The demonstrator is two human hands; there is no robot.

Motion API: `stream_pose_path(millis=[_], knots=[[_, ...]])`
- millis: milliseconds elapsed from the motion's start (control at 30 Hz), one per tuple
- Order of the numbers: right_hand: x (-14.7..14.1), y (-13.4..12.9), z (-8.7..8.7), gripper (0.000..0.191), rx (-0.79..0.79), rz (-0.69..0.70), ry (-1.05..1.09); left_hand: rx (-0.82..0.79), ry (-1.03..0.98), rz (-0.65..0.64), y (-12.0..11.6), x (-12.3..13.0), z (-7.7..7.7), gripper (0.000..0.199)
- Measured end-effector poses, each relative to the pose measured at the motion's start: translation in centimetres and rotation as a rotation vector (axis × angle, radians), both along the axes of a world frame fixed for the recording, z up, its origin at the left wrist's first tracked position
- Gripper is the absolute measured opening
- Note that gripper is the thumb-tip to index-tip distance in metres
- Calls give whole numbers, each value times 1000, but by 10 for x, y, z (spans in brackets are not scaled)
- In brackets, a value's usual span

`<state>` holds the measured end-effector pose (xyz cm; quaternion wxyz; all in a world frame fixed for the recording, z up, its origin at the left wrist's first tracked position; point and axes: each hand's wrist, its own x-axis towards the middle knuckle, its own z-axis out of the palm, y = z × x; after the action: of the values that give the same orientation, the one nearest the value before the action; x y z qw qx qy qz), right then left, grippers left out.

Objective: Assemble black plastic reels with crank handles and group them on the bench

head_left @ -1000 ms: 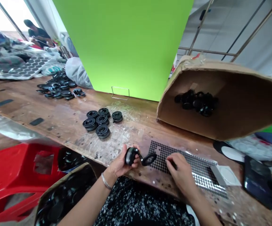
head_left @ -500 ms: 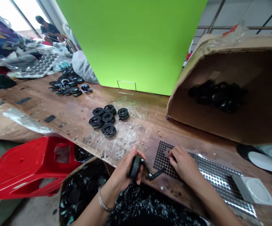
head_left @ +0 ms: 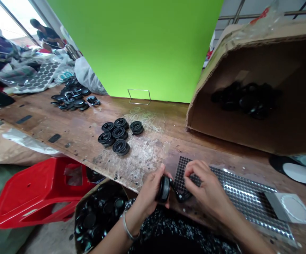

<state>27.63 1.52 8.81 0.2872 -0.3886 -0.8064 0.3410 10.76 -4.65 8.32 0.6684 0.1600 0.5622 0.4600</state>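
Fingers of the left hand (head_left: 150, 190) are closed round the black part (head_left: 165, 189) – best gripped firmly. Toward three o'clock, the right hand (head_left: 209, 185) is curled above the dotted sheet (head_left: 179, 172) – any pinch can't be told.

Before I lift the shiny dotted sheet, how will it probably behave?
The shiny dotted sheet looks thin and slightly wavy, so it would probably bend. Being so thin, it seems light for its size. The pale square card overlapping its right end might slide when the sheet lifts.
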Motion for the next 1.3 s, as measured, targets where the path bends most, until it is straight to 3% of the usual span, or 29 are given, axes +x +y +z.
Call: stream_pose_path(millis=[100,533,700,867,1067,1167,1300], knots=[[-14,-12,7,14,28,12,42,4,-2,-24,1,6,-1,52],[-19,-26,-7,14,65,-53,32,20,-79,-74,-2,13,-8,53],[-19,-39,-13,11,-24,-120,69,-45,-38,-210,-4,3,-6,49],[-12,-43,-12,11,-174,-34,80,-36,-66,-320,-6,1,-5,52],[-8,-44,-7,11,-1,14,54,-36,-125,-348,-5,2,-11,52],[-9,-48,-5,12,36,14,54,-44,-134,-311,-6,3,-12,49],[-10,-57,-4,21,135,-19,36,-51,-128,-125,-7,6,-12,48]])
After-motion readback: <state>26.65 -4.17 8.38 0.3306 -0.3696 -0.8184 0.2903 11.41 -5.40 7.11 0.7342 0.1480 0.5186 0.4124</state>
